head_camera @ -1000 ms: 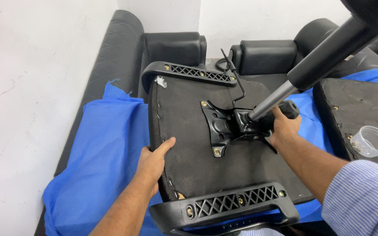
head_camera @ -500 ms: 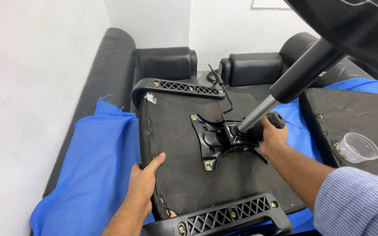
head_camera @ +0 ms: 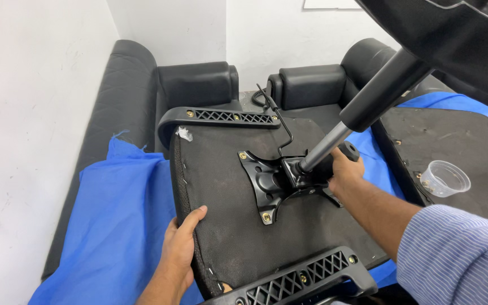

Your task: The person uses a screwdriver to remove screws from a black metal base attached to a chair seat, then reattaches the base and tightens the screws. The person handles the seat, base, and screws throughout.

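An upturned black chair seat [head_camera: 227,226] lies on a blue sheet [head_camera: 114,220] spread over a black sofa. A black metal plate [head_camera: 264,183] is bolted to its underside, and a gas-lift column [head_camera: 362,116] rises from it toward the chair base at top right. My left hand [head_camera: 181,248] grips the seat's near left edge. My right hand [head_camera: 343,172] is closed around a black knob beside the mechanism. Two black armrests [head_camera: 221,117] [head_camera: 295,279] sit at the seat's far and near ends.
A second upturned seat panel [head_camera: 453,141] lies to the right with a clear plastic cup [head_camera: 444,178] on it. Black sofa cushions [head_camera: 196,85] fill the back. A white wall [head_camera: 24,130] runs along the left.
My view has dropped and shifted, so the seat sits lower in frame. My left hand slid nearer along the seat's left edge. My right hand stays on the knob.
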